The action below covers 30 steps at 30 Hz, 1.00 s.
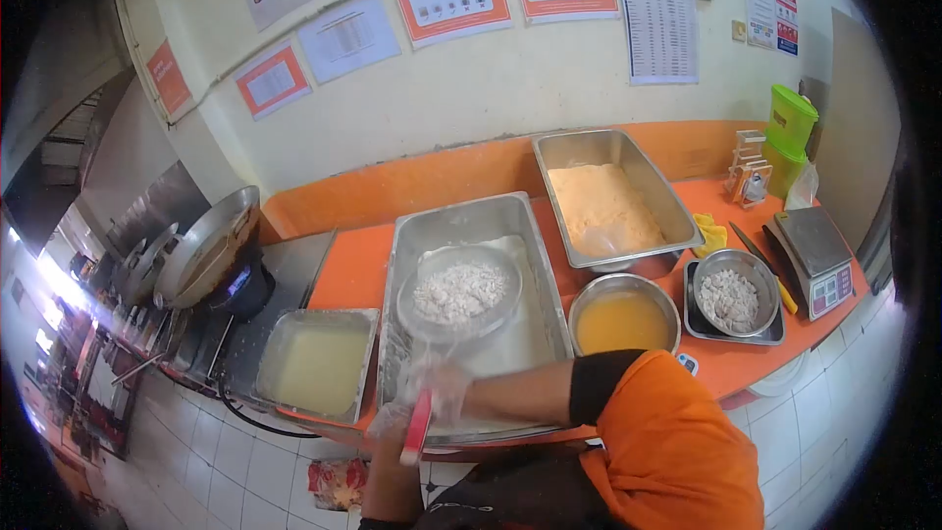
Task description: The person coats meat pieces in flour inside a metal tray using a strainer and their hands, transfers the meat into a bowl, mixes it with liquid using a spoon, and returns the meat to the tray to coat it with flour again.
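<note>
A round sieve point(401, 302) heaped with white floured pieces point(459, 291) is over a deep metal tray point(551, 294) with white flour in it. My right hand point(444, 389), in a clear plastic glove, is closed at the sieve's near side, and a red handle point(417, 429) sticks out of it towards me. The join between handle and sieve is hidden by my hand. My left hand point(390, 419), gloved too, is beside the handle at the tray's near left corner. Its fingers are blurred and partly hidden.
Left stand a pan of pale yellow liquid point(316, 365) and a wok point(206, 250). Right are an orange-crumb tray point(606, 204), a bowl of orange liquid point(622, 322), a bowl of white pieces point(730, 300), a knife point(765, 260) and a scale point(812, 253).
</note>
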Available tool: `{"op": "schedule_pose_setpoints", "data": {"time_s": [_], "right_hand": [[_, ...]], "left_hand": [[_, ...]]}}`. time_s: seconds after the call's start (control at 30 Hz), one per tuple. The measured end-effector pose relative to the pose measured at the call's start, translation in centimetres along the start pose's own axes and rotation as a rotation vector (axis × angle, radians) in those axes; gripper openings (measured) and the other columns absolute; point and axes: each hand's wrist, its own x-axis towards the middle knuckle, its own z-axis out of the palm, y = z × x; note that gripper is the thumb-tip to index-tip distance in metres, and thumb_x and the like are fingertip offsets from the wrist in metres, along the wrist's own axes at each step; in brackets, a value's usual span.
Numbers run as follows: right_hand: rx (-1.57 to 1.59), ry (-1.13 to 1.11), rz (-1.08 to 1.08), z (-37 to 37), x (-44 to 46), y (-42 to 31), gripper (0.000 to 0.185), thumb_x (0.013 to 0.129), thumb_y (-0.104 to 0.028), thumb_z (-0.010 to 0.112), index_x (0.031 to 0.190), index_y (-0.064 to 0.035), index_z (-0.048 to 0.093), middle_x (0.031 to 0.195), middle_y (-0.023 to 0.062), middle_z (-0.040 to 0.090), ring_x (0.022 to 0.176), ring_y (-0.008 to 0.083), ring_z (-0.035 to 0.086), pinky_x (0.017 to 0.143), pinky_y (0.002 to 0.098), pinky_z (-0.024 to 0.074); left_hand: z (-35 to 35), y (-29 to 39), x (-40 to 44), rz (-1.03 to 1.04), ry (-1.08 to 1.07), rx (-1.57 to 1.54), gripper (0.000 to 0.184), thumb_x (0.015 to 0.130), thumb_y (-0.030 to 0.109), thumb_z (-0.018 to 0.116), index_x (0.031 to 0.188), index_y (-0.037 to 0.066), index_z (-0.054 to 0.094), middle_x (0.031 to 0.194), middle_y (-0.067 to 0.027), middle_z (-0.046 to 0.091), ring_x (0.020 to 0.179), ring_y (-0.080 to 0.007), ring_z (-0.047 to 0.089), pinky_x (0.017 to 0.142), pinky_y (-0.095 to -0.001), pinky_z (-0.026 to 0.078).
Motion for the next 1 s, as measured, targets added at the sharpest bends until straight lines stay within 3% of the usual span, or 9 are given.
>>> {"op": "schedule_pose_setpoints", "data": {"time_s": [0.17,0.3,0.43,0.5,0.57,0.63,0.8,0.93,1.0], "right_hand": [[0.219,-0.056,0.256,-1.0,1.4,2.1,0.019,0.077,-0.022,0.046,0.087,-0.0077,0.055,0.077,0.008,0.058,0.074,0.0205,0.057,0.066,0.0356,0.0464],[-0.051,0.03,-0.088,0.5,0.3,-0.1,0.019,0.079,-0.022,0.045,0.085,-0.0076,0.055,0.077,0.0072,0.058,0.072,0.0199,0.057,0.065,0.036,0.0466],[0.151,0.034,0.16,-0.1,1.8,1.8,0.019,0.08,-0.022,0.043,0.084,-0.0076,0.054,0.077,0.0064,0.058,0.071,0.0193,0.057,0.064,0.0364,0.0467],[-0.156,0.172,-0.137,0.5,1.3,0.3,0.018,0.081,-0.023,0.044,0.078,-0.0078,0.053,0.076,0.0062,0.056,0.069,0.0182,0.057,0.06,0.0346,0.0471],[-0.192,0.057,-0.106,0.5,1.0,0.4,0.018,0.08,-0.022,0.045,0.076,-0.0075,0.053,0.079,0.0075,0.055,0.07,0.0191,0.056,0.06,0.0332,0.0472],[0.152,-0.225,0.237,-0.1,1.8,2.2,0.019,0.079,-0.021,0.044,0.083,-0.0066,0.055,0.087,0.01,0.056,0.076,0.0227,0.056,0.066,0.0342,0.0469],[-0.02,-0.021,-0.102,1.0,0.5,0.4,0.018,0.078,-0.019,0.045,0.086,-0.0063,0.055,0.083,0.01,0.056,0.074,0.0227,0.057,0.065,0.0339,0.0473],[0.239,-0.128,0.238,-1.1,2.5,2.3,0.019,0.078,-0.017,0.046,0.089,-0.0061,0.056,0.081,0.01,0.057,0.072,0.0226,0.057,0.064,0.0337,0.0477],[0.206,-0.043,0.132,-1.1,2.8,2.3,0.019,0.077,-0.016,0.047,0.09,-0.006,0.056,0.079,0.0099,0.058,0.071,0.0226,0.057,0.064,0.0337,0.0478]], "left_hand": [[0.3,0.2,-0.2,-0.009,-0.01,0.001,0.022,0.074,0.019,0.054,0.092,0.007,0.059,0.091,-0.01,0.06,0.083,-0.0208,0.058,0.069,-0.0338,0.046],[0.0,0.2,-0.2,-0.011,0.0,-0.007,0.022,0.074,0.019,0.054,0.092,0.007,0.059,0.091,-0.01,0.06,0.083,-0.0208,0.058,0.069,-0.0338,0.046],[0.4,0.1,-1.6,-0.025,-0.008,-0.013,0.022,0.074,0.018,0.054,0.092,0.007,0.059,0.091,-0.01,0.06,0.083,-0.0208,0.058,0.069,-0.0338,0.046],[-0.3,0.2,-1.8,-0.034,0.003,-0.02,0.021,0.074,0.018,0.053,0.092,0.007,0.059,0.091,-0.01,0.06,0.083,-0.0208,0.058,0.069,-0.0338,0.046],[-0.5,0.3,-1.8,-0.045,0.014,-0.024,0.021,0.074,0.018,0.053,0.092,0.007,0.059,0.091,-0.01,0.06,0.083,-0.0209,0.058,0.069,-0.0339,0.046],[-0.4,0.3,-1.4,-0.047,0.016,-0.023,0.021,0.074,0.018,0.053,0.092,0.007,0.059,0.091,-0.01,0.06,0.083,-0.0209,0.058,0.069,-0.0339,0.046],[-0.7,0.5,-1.4,-0.052,0.021,-0.037,0.021,0.075,0.018,0.053,0.091,0.007,0.059,0.091,-0.0099,0.06,0.083,-0.0209,0.058,0.069,-0.0339,0.046],[-0.6,0.6,-2.2,-0.071,0.018,-0.049,0.021,0.075,0.017,0.053,0.091,0.007,0.059,0.091,-0.0099,0.06,0.083,-0.0209,0.058,0.069,-0.034,0.046],[-0.7,0.7,-2.2,-0.079,0.029,-0.058,0.02,0.075,0.017,0.053,0.091,0.007,0.06,0.091,-0.0099,0.06,0.083,-0.0209,0.058,0.069,-0.034,0.046]]}}
